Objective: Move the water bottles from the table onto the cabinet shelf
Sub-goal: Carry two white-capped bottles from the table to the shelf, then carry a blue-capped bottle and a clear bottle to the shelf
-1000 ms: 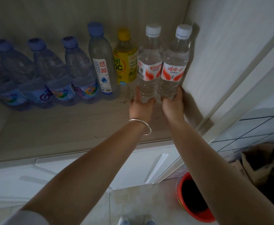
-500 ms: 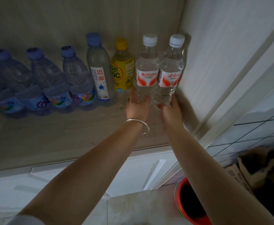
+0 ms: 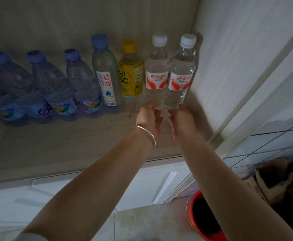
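Observation:
Two clear water bottles with white caps and red-and-white labels stand upright side by side on the cabinet shelf, at its back right corner: the left bottle and the right bottle. My left hand, with a silver bangle on the wrist, is just in front of the left bottle's base, fingers loose and apart. Below the right bottle's base, my right hand is likewise open. Neither hand grips a bottle.
Along the shelf's back stand a yellow drink bottle, a tall blue-capped bottle and several blue-capped bottles to the left. The cabinet's white side wall is right of the bottles. A red bucket and a cardboard box sit on the floor.
Both hands have set the two white-capped bottles down at the back of the shelf, let go of them and drawn back a little.

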